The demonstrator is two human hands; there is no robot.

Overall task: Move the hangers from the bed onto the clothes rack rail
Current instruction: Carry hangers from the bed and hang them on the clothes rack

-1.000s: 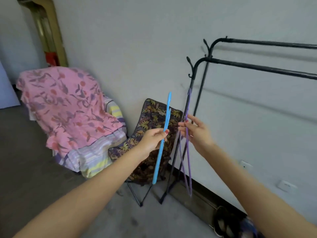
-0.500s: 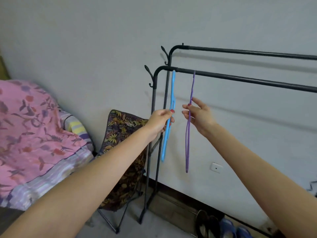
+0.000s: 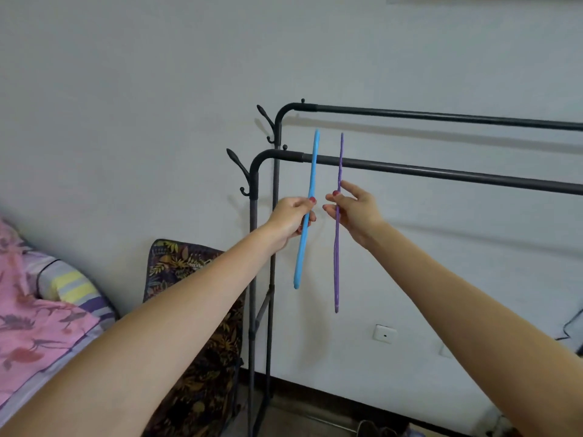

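Pale grey plaster wall [image 3: 142,89] across the whole background. Against it, a black metal clothes rack [image 3: 254,247] with two horizontal rails: the far, higher rail [image 3: 441,115] close to the wall, the near, lower rail [image 3: 441,175] in front of it, both running off the right edge. Curved coat hooks at the rack's left corner posts.

At the lower left edge, a bed under a pink floral cover [image 3: 28,320], a striped pillow or blanket end beside it. Between bed and rack, a dark folding chair with leaf-print fabric [image 3: 192,310] leaning at the wall. Low on the wall, a small white socket [image 3: 385,334]. Dark shoes near the rack's foot, partly cut off at the bottom edge.

Two bare forearms reaching up from the bottom corners. Left hand [image 3: 291,217], fingers curled round a slim blue plastic hanger [image 3: 307,212] seen edge-on, gripped about mid-length. Right hand [image 3: 356,212] pinching a thin purple hanger [image 3: 337,263] (also edge-on) between thumb and forefinger, remaining fingers loosely spread.

Both hangers upright and side by side, apart, tops raised above the near rail close to its left end and crossing in front of it; hooked over the rail or not, cannot tell.
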